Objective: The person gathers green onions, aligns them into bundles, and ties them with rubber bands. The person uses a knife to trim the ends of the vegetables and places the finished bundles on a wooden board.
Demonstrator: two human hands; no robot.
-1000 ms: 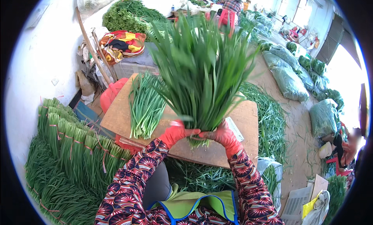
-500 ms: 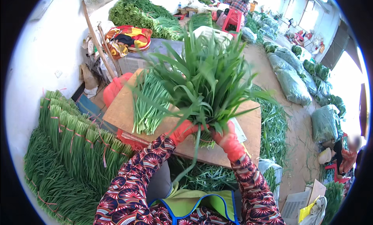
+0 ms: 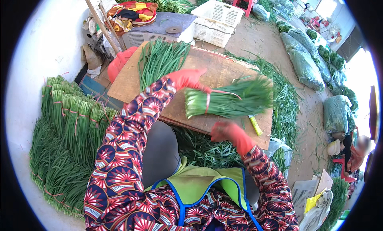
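A bunch of garlic chives point(image 3: 235, 100) lies across the wooden board point(image 3: 227, 67), pale stem ends to the left, with a pink tie point(image 3: 208, 102) around it. My left hand point(image 3: 186, 78), in a red glove, is just above the stem end, fingers stretched out and apart, one fingertip at the tie. My right hand point(image 3: 231, 134), also gloved in red, is off the board's near edge; its fingers look curled but are blurred. A yellow-handled knife point(image 3: 255, 125) rests right of the bunch. Loose chives point(image 3: 161, 61) lie at the board's far left.
Tied bunches point(image 3: 76, 115) stand stacked against the wall at left. Loose leaves point(image 3: 285, 99) cover the floor right of the board. Beyond it are a white crate point(image 3: 215, 23) and a grey-topped box point(image 3: 159, 27). Filled plastic bags point(image 3: 305, 67) line the right side.
The chives went from upright in both hands to lying on the board with the pink tie around them. My hands have come apart, and the knife and white crate show more fully.
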